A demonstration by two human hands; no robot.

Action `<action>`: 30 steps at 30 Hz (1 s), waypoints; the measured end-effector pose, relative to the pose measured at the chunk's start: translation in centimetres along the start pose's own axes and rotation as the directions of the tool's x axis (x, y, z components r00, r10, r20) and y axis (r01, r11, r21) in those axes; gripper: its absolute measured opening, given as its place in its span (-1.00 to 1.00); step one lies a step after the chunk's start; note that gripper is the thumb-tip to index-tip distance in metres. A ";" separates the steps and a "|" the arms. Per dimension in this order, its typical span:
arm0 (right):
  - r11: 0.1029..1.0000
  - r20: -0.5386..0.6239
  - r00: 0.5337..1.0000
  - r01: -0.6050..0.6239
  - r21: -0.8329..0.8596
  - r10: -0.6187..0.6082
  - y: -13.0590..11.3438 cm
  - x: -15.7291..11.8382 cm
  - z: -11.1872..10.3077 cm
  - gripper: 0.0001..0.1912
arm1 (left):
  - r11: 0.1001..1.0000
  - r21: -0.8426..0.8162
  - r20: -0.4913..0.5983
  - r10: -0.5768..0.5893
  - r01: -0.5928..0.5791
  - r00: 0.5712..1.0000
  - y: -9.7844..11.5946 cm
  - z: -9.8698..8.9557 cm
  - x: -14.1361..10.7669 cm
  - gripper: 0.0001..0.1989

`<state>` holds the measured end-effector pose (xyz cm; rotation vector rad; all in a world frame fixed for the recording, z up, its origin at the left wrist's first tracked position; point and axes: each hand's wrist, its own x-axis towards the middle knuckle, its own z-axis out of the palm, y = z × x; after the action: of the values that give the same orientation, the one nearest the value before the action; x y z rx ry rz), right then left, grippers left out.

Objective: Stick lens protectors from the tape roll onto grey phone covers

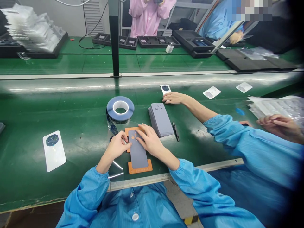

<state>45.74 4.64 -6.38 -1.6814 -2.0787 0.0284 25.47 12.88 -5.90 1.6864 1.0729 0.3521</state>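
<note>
A grey phone back panel [139, 155] with camera holes lies in an orange jig [140, 170] in front of me. At the panel's upper left edge, my left hand [116, 146] has its thumb and fingers pinched together; what is between them is hidden. My right hand [152, 142] lies with stretched fingers over the panel's upper right part, near the camera holes. Behind the left hand stands a roll of bluish film tape [120, 109], its clear film hanging down toward the jig. A stack of grey panels [162, 118] sits beyond my right hand.
Black tweezers [176, 131] lie right of the stack. A white phone back [54, 151] is at the left. A co-worker's hand [174, 98] on the right touches another white phone back [165, 88]. Black trays [158, 41] line the rear shelf, behind a dark post [114, 41].
</note>
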 end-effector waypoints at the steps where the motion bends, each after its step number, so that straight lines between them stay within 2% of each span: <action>1: 0.999 0.016 1.000 0.008 -0.035 -0.008 -0.5 -0.4 0.1 -0.63 | 1.000 -0.003 -0.003 0.003 -0.003 1.000 -0.1 0.1 0.0 -0.72; 5: 0.994 0.107 0.994 0.034 -0.104 -0.023 -3.0 -2.2 0.7 -0.53 | 1.000 -0.013 -0.005 0.014 -0.014 1.000 -0.3 0.1 0.0 -0.75; 8: 0.992 0.164 0.985 -0.031 -0.123 0.051 -4.1 -2.3 0.8 -0.48 | 1.000 -0.020 -0.003 0.018 -0.018 1.000 -0.3 0.1 0.0 -0.76; 11: 0.992 0.190 0.976 -0.095 -0.087 0.110 -4.1 -1.7 0.3 -0.47 | 0.999 -0.023 -0.003 0.023 -0.023 1.000 -0.1 0.1 0.0 -0.75; 14: 0.994 0.213 0.972 -0.109 0.024 0.102 -3.6 -1.8 -0.6 -0.47 | 1.000 -0.015 -0.004 0.027 -0.027 1.000 0.1 0.0 -0.1 -0.75; 16: 0.987 0.175 0.979 -0.122 0.106 0.102 -3.4 -2.6 -0.9 -0.49 | 1.000 -0.002 -0.008 0.025 -0.025 1.000 0.3 -0.1 -0.2 -0.76; 18: 0.973 0.064 0.984 -0.173 0.153 0.165 -3.5 -3.7 -0.7 -0.51 | 1.000 0.002 -0.007 0.024 -0.024 1.000 0.5 -0.1 -0.2 -0.77; 21: 0.942 -0.074 0.955 -0.267 0.205 0.287 -3.9 -5.1 0.0 -0.54 | 1.000 -0.008 0.002 0.028 -0.028 1.000 0.6 -0.2 -0.3 -0.76; 25: 0.900 -0.064 0.933 -0.321 0.295 0.354 -4.8 -5.7 -0.1 -0.55 | 0.999 -0.023 -0.017 0.031 -0.031 0.999 0.6 -0.2 -0.3 -0.76; 27: 0.874 -0.061 0.923 -0.337 0.349 0.380 -5.5 -5.4 -1.2 -0.56 | 0.997 -0.067 -0.032 0.025 -0.027 0.999 0.7 -0.2 -0.4 -0.68; 30: 0.819 0.001 0.932 -0.319 0.476 0.363 -6.8 -4.8 -3.4 -0.54 | 0.971 -0.240 -0.005 -0.019 0.017 1.000 0.8 -0.3 -0.4 -0.50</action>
<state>41.41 -2.45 -2.97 -1.6757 -1.5123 0.5223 25.47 12.72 -5.01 1.4602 1.0071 0.4581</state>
